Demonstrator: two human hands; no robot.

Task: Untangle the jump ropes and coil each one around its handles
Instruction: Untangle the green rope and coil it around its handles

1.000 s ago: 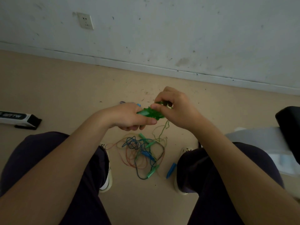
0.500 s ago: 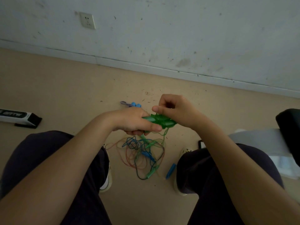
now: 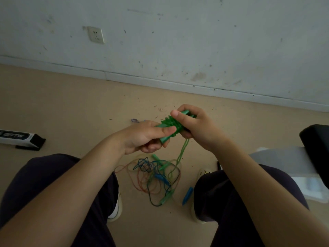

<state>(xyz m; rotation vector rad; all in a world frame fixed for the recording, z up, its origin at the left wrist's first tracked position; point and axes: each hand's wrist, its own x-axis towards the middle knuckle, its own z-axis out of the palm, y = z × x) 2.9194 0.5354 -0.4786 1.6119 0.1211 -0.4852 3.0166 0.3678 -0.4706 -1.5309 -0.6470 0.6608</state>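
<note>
Both hands' grip (image 3: 175, 129) around green handles (image 3: 171, 124)

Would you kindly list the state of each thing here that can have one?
Left hand: grips the green handles.
Right hand: grips the coiled end.
Green handles: held up, partly coiled.
Green rope tail: hangs loose to the floor.
Rope pile: tangled on the floor.
Blue handle: lies beside the pile.

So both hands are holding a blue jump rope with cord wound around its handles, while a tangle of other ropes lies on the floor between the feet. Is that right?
Not quite: the head view shows the jump rope gripped by the left hand and right hand is green, not blue. Its cord is wound around the handles, and the tangle lies on the floor between the feet.
</note>
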